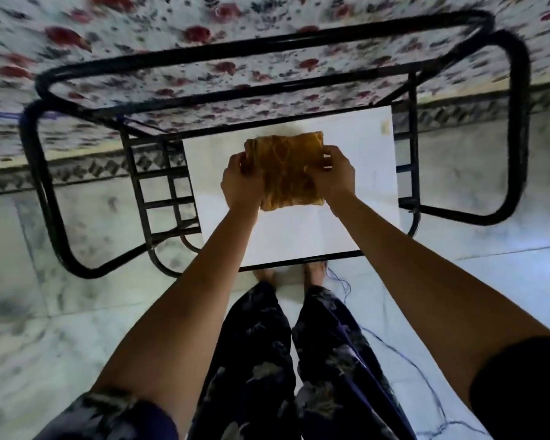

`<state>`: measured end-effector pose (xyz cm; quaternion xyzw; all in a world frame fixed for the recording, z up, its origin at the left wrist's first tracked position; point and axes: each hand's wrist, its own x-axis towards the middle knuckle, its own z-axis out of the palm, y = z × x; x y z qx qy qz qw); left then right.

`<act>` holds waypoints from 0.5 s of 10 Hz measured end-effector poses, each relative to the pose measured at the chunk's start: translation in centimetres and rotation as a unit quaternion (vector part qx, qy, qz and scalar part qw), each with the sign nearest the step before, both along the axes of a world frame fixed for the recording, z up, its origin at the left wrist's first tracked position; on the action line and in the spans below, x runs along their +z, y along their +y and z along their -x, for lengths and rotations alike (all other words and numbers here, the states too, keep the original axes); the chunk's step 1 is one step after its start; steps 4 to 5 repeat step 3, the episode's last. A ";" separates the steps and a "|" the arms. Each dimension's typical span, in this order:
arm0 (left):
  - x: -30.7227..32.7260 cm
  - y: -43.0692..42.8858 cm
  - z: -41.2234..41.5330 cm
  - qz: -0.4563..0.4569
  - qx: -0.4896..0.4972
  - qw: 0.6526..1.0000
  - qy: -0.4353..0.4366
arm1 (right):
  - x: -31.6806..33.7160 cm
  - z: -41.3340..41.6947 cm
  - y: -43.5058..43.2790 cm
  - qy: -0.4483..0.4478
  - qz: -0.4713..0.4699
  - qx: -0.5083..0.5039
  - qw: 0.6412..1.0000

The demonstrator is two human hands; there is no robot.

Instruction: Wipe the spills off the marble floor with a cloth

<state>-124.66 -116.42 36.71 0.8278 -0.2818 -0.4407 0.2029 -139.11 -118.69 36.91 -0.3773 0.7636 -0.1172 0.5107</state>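
Centrally, a folded orange-yellow cloth (288, 173) is gripped at its side edges by left hand (240, 182) and right hand (332, 176), over the white counter (299, 236); contact unclear. Marble floor (45, 312) lies below and a floral bedsheet (172, 27) runs across the top.

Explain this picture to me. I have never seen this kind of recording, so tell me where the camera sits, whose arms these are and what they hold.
There is no machine here: a person wears one wide-angle camera on the head, and it looks down past their own arms. That is why the edges bend. The left hand and the right hand each grip one side of a folded yellow-brown cloth over a white tabletop set in a black metal frame. Whether the cloth touches the tabletop cannot be told. Below are the person's bare feet on the grey-veined marble floor, and a flowered fabric fills the top.
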 end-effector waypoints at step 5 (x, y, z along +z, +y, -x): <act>4.9 1.5 -0.1 0.003 0.026 0.999 0.023 | 5.5 -0.1 1.3 0.032 0.021 0.045 0.998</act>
